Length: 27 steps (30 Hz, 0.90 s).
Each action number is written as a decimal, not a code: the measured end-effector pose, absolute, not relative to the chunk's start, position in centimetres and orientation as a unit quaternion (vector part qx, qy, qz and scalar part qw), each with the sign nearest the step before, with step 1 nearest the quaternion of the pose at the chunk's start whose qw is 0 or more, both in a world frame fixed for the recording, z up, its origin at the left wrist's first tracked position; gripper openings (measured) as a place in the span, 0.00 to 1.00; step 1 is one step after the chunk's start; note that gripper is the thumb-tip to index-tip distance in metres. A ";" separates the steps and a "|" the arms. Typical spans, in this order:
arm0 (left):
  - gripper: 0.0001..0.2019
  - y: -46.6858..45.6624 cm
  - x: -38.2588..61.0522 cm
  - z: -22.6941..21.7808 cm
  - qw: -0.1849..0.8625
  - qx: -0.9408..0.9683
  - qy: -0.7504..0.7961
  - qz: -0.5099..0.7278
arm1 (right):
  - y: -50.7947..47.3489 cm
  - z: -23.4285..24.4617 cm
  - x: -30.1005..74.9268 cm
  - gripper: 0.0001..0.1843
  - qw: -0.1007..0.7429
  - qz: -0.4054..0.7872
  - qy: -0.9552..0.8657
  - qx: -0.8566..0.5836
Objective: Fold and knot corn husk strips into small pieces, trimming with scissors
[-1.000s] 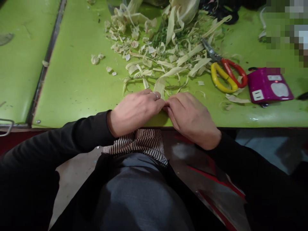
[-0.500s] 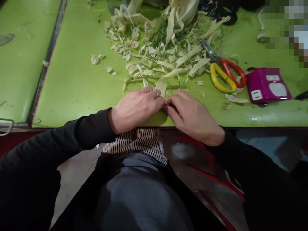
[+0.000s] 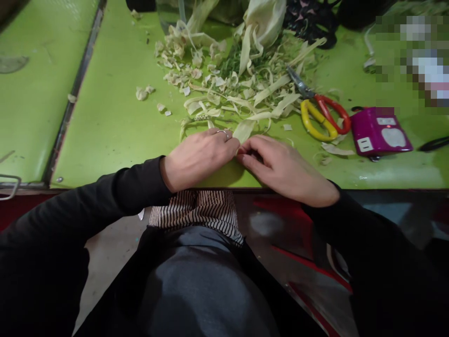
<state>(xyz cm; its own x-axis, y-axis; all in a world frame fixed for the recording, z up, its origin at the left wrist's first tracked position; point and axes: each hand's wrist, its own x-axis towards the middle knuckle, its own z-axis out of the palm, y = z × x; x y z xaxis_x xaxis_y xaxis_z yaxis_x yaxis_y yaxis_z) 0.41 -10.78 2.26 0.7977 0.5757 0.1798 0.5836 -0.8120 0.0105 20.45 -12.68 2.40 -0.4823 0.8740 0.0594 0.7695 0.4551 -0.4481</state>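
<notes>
Left hand [image 3: 201, 157]: fingers curled down over the green table [image 3: 112, 135], whatever they grip tucked out of sight!
Right hand [image 3: 287, 167]: thumb and forefinger nearly together, right at the left's fingertips; can't tell what's pinched.
Pale strip [image 3: 244, 129]: stretching from the scrap pile [image 3: 219, 83] down to both hands.
Scissors [image 3: 308, 99]: beside the pile.

The left hand [image 3: 201, 157] and the right hand [image 3: 287, 168] are placed close together near the front edge of the surface [image 3: 115, 117], and a strip [image 3: 244, 130] is seen just behind them. Farther behind, a heap of strips and scraps [image 3: 245, 100] is spread, with the scissors [image 3: 308, 93] laid at its right side. The box [image 3: 375, 133] is set to the right of the scissors.
</notes>
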 end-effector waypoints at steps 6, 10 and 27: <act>0.13 -10.3 0.6 3.0 0.039 -0.933 -0.332 -0.131 | -11.7 3.5 20.4 0.07 0.190 0.231 -0.813 -0.499; 0.14 -9.4 1.0 4.7 0.014 -0.920 -0.373 -0.120 | -11.0 4.3 20.7 0.10 0.235 0.243 -0.801 -0.494; 0.16 -8.4 0.7 7.1 0.076 -0.917 -0.388 -0.056 | -11.6 5.5 19.4 0.11 0.202 -0.058 -0.853 -0.477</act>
<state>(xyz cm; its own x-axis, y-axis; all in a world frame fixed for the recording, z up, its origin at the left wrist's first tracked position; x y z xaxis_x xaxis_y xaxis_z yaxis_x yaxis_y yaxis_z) 0.70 -8.42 7.13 0.6921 0.7034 0.1623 0.7205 -0.6870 -0.0949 19.40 -11.58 5.48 -0.4632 0.7908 0.4001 0.8376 0.5382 -0.0939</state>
